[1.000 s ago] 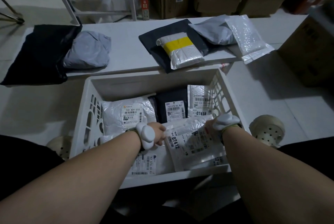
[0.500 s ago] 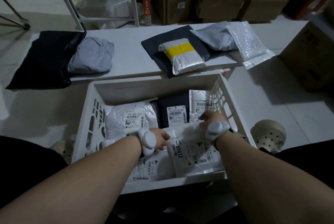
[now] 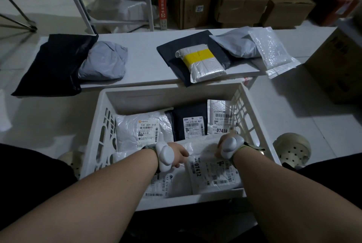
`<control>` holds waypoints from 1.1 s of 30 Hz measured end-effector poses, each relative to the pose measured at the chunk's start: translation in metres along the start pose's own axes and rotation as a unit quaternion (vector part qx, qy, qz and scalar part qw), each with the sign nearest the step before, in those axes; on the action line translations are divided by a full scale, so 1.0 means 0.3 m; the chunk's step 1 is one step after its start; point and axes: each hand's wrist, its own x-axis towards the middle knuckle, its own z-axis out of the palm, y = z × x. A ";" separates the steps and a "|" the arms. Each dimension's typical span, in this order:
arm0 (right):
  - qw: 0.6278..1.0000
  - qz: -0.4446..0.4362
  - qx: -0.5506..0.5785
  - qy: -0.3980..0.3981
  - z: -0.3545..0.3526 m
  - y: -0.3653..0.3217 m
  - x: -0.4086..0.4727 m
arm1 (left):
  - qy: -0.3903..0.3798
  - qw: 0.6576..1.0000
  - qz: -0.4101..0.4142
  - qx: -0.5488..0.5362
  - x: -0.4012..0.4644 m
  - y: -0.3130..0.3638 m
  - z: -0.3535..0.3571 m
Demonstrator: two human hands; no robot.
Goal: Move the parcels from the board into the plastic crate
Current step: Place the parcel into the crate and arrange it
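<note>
The white plastic crate (image 3: 176, 91) stands in front of me and holds several labelled parcels. On top at its near side lies a white parcel marked 07412 (image 3: 211, 170). My left hand (image 3: 179, 154) grips that parcel's left edge, and my right hand (image 3: 223, 141) holds its far right corner. Both wrists carry white devices. Behind the crate, the long white board (image 3: 145, 66) bears a black bag (image 3: 52, 66), a grey bag (image 3: 103, 60), a dark flat parcel (image 3: 195, 45), a white parcel with yellow tape (image 3: 201, 62), a grey parcel (image 3: 235, 45) and a bubble mailer (image 3: 272, 50).
Cardboard boxes (image 3: 241, 5) line the back wall, and another large box (image 3: 340, 66) stands at the right. A round perforated object (image 3: 291, 148) sits on the floor to the right of the crate. White metal frame legs (image 3: 78, 1) rise at the back left.
The 07412 parcel has settled flatter into the crate. My right hand shifted from the parcel's right edge to its far corner. My left hand has barely moved.
</note>
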 end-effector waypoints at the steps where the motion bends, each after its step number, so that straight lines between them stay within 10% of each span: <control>1: 1.000 -0.007 0.003 0.015 -0.005 -0.003 0.006 | 0.004 1.000 0.002 0.007 0.000 -0.001 -0.008; 12: 0.992 -0.033 0.103 0.058 -0.081 -0.086 -0.090 | 0.131 0.976 0.045 -0.165 -0.063 -0.005 -0.121; 18: 0.905 -0.067 0.420 0.026 -0.121 -0.143 -0.086 | 0.206 0.942 0.091 -0.248 -0.104 0.008 -0.282; 33: 0.881 -0.177 0.435 0.067 -0.423 -0.574 -0.161 | 0.326 0.943 0.046 -0.046 -0.274 -0.168 -0.745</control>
